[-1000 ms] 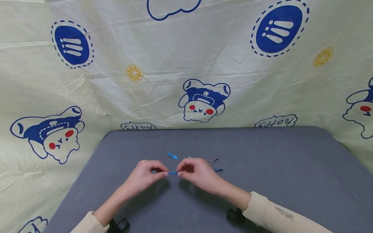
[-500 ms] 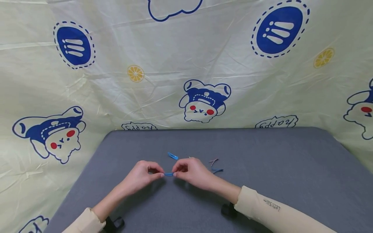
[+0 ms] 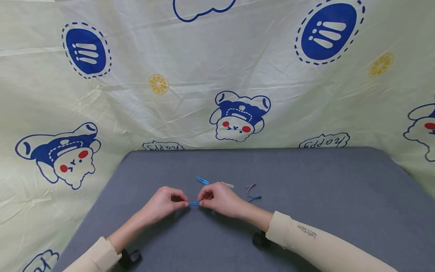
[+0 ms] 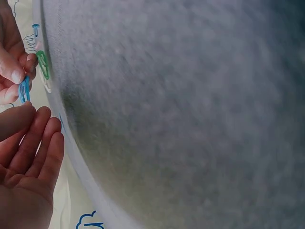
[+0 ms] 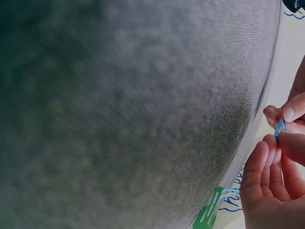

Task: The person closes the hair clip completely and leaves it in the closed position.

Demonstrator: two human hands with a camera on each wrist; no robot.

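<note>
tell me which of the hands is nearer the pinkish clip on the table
Right. The right hand is to the left of the pinkish clip; the left hand is farther left.

Counts by kind, head view: two hands, being one left hand (image 3: pixel 163 206) and one right hand (image 3: pixel 221 200); one held blue clip (image 3: pixel 194 203); four clips lying on one grey table (image 3: pixel 323 211), being one bright blue clip (image 3: pixel 202 180), one pale clip (image 3: pixel 229 185), one mauve clip (image 3: pixel 250 187) and one dark blue clip (image 3: pixel 254 198); two cream sleeves (image 3: pixel 326 241); two black wrist devices (image 3: pixel 261 239); one cloth (image 3: pixel 190 53), bearing two blue ovals (image 3: pixel 86 51), two orange slices (image 3: pixel 158 84) and three bear figures (image 3: pixel 239 115), the rightmost cut off; wrist views: one green clip (image 4: pixel 43 65) in each, whether the same one cannot be told.
</note>
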